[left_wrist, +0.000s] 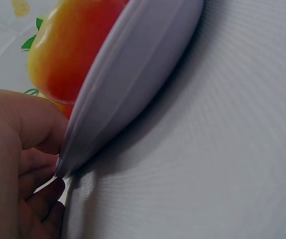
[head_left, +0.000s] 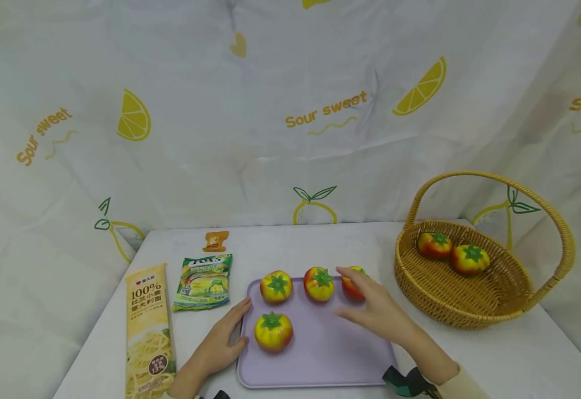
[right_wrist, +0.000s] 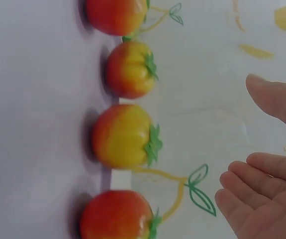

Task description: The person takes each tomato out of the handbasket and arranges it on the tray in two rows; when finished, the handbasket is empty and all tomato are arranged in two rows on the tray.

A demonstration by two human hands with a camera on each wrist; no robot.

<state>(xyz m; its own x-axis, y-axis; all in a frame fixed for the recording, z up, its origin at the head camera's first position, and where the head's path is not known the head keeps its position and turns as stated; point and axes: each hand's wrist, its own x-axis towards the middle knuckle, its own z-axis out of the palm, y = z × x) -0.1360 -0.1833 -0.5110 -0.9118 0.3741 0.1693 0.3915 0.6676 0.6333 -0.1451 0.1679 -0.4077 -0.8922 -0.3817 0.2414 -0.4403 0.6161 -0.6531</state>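
A pale purple tray (head_left: pixel 320 349) carries several red-and-yellow tomatoes. Three of them line its back edge: a left tomato (head_left: pixel 276 286), a middle tomato (head_left: pixel 319 284) and a right tomato (head_left: pixel 352 288) partly hidden by my right hand. Another tomato (head_left: pixel 273 332) sits at the tray's left, in front of that row. My left hand (head_left: pixel 220 341) touches the tray's left rim with thumb and fingers, also seen in the left wrist view. Over the tray's right side, my right hand (head_left: pixel 380 307) is held with thumb and fingers spread apart; in the right wrist view nothing lies between them.
On the right stands a wicker basket (head_left: pixel 420 293) with a tall handle and two tomatoes inside. Left of the tray lie a noodle pack (head_left: pixel 148 327), a green candy bag (head_left: pixel 203 282) and a small orange packet (head_left: pixel 215 241). A printed white cloth (head_left: pixel 250 138) hangs behind the table.
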